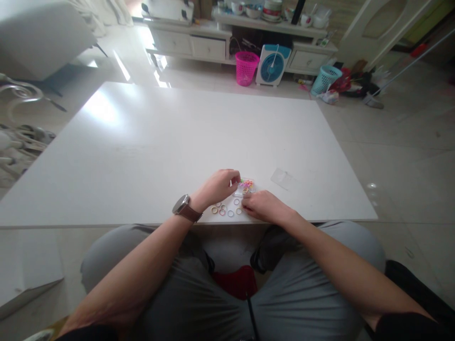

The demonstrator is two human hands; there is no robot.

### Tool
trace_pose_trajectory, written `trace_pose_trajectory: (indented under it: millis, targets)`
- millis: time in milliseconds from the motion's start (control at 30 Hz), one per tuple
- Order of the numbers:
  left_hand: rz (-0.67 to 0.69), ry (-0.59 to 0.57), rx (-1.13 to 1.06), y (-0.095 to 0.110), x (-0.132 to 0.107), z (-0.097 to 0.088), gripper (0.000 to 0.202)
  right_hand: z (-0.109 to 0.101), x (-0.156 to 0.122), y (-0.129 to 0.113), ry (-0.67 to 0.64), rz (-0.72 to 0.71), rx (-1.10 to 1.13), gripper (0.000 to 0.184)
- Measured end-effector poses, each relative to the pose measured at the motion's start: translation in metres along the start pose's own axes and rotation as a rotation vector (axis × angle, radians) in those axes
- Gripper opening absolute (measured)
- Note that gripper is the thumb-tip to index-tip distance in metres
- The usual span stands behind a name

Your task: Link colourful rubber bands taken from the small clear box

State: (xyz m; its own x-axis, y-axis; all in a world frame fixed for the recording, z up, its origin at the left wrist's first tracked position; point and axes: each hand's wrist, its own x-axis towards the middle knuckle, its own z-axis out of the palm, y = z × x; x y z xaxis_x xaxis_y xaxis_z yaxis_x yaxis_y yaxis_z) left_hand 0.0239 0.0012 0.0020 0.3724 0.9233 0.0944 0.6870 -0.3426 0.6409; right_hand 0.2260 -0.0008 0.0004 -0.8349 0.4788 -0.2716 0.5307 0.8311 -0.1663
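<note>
My left hand (219, 185), with a watch on its wrist, rests on the white table (149, 142) near the front edge, its fingers curled in a pinch beside a small clear box (246, 185) of coloured rubber bands. My right hand (265, 207) lies just right of several loose small rings (223, 209) on the table, its fingers closed at the box's near side. What either pinch holds is too small to make out.
A clear plastic lid or bag (282, 178) lies right of the box. Beyond the table stand a pink basket (246, 67), a small fan (273, 65), a teal basket (325, 78) and a white cabinet (199, 42). A chair stands at the left.
</note>
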Motion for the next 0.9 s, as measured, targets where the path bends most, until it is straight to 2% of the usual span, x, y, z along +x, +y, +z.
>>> trace_pose_trajectory:
  millis: [133,233,333,467,600,733,900]
  targets:
    - [-0.006,0.0,0.002,-0.001,0.0,0.001,0.014,0.001,0.0,-0.001,-0.028,0.027,0.0,0.015]
    - [-0.009,-0.006,0.001,-0.001,0.0,0.0,0.014,-0.001,-0.004,0.007,-0.008,0.021,0.095,0.009]
    - [0.008,-0.033,-0.033,0.001,-0.001,-0.001,0.014,-0.005,-0.009,0.02,0.137,-0.042,0.365,0.003]
    - [0.084,-0.086,-0.183,0.005,-0.001,-0.002,0.019,-0.009,-0.014,0.033,0.323,-0.002,0.784,0.008]
    - [0.101,-0.107,-0.285,0.01,-0.002,-0.004,0.016,-0.011,-0.014,0.033,0.353,0.078,1.086,0.021]
    - [0.055,-0.057,-0.312,0.012,-0.002,-0.006,0.014,-0.013,-0.012,0.03,0.331,0.087,1.193,0.028]
    - [0.041,-0.049,-0.305,0.013,-0.001,-0.007,0.015,-0.013,-0.01,0.029,0.359,0.101,1.203,0.03]
